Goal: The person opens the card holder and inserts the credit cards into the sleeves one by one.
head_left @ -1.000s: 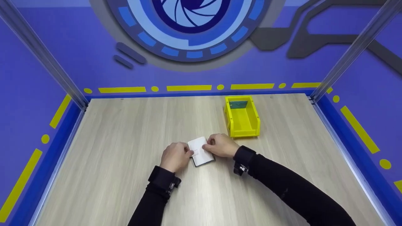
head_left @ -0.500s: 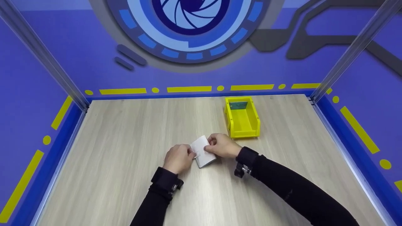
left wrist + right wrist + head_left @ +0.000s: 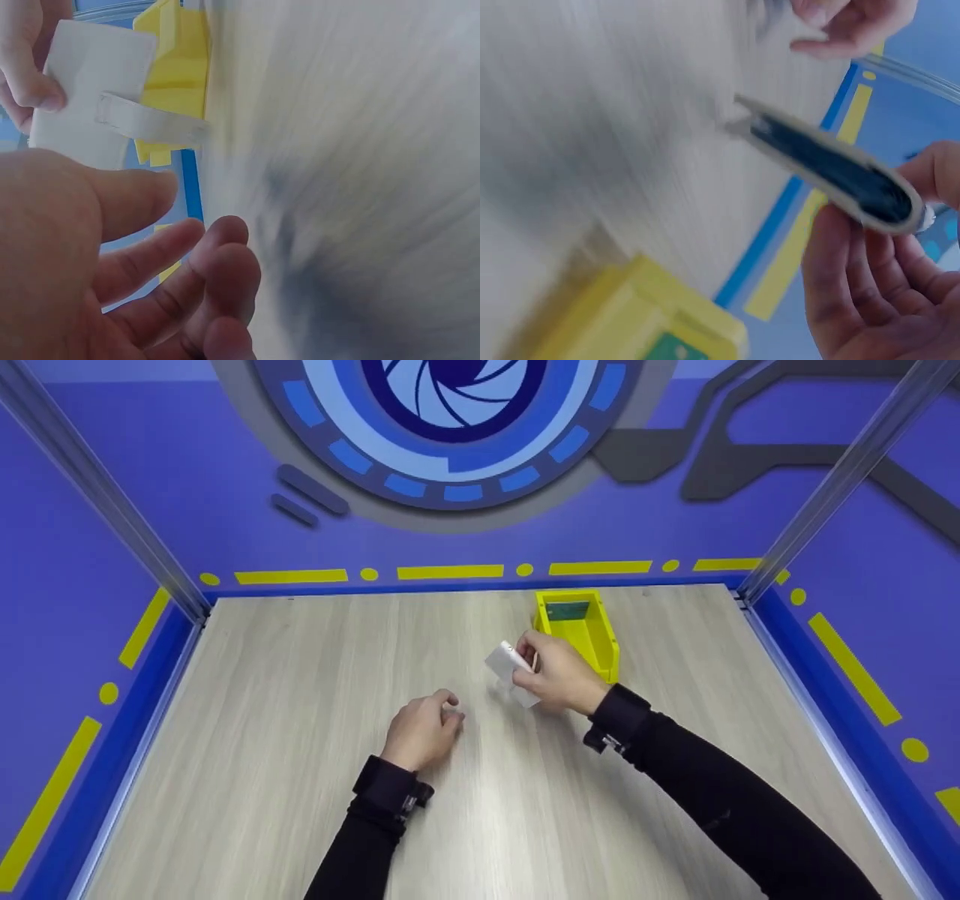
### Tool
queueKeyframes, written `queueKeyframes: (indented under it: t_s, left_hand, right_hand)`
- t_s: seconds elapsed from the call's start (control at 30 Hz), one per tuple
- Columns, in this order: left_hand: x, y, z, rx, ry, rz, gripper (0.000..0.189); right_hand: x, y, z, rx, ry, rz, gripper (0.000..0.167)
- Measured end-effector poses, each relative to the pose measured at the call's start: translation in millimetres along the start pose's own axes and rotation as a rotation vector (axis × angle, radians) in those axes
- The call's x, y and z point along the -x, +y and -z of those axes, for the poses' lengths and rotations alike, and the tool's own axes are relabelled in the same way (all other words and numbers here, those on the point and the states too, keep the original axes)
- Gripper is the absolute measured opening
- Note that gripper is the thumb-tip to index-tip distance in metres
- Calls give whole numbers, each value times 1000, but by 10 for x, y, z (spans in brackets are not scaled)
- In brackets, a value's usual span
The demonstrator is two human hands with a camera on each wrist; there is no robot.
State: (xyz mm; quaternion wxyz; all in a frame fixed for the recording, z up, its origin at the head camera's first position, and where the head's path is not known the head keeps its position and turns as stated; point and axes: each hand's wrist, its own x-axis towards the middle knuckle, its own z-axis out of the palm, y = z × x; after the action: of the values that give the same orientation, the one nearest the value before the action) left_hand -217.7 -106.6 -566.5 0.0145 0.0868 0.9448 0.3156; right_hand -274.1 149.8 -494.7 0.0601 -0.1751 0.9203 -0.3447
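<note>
My right hand (image 3: 566, 675) grips a small white wallet (image 3: 504, 660) between thumb and fingers, held above the table just left of the yellow bin. In the left wrist view the wallet (image 3: 94, 67) shows a stitched white cover with a loose strap (image 3: 150, 124) sticking out. Seen edge-on in the right wrist view, the folded wallet (image 3: 780, 154) has a dark inside, and its far ends stand slightly apart. My left hand (image 3: 421, 733) is over the table to the left, holding nothing, its fingers loosely bent and apart from the wallet.
The yellow bin (image 3: 612, 656) stands at the back right, partly covered by my right hand, with a green patch (image 3: 568, 610) on its inner back wall. Blue panels (image 3: 285, 540) and metal posts (image 3: 112, 495) enclose the wooden table (image 3: 285, 675).
Both hands were on the wallet above the table's middle. The left hand has let go of it, while the right hand has moved it up and right towards the bin and tilted it.
</note>
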Motion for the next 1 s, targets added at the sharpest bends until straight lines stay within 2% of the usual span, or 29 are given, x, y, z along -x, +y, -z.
queueKeyframes:
  t_s: [0.13, 0.3, 0.43, 0.57, 0.8, 0.9, 1.0]
  left_hand:
    - [-3, -9, 10, -1, -10, 10, 19]
    - [-4, -20, -1, -9, -10, 6, 15]
    - [-13, -15, 3, -15, 33, 1, 16]
    - [-24, 4, 10, -30, 94, 6, 19]
    - [-15, 52, -32, -38, 130, 12, 23]
    - [-22, 46, -46, -36, 160, 18, 26]
    - [-22, 22, -46, -29, 177, 37, 27]
  right_hand:
    - [1, 1, -59, 108, 40, 62, 24]
    - [77, 67, -356, 260, -12, 182, 27]
    - [166, 121, -609, 342, -47, 310, 32]
    - [237, 146, -800, 382, -42, 392, 36]
    - [301, 150, -934, 423, -75, 424, 34]
    - [289, 143, -873, 371, -102, 418, 23]
    - [256, 164, -745, 267, -116, 346, 17]
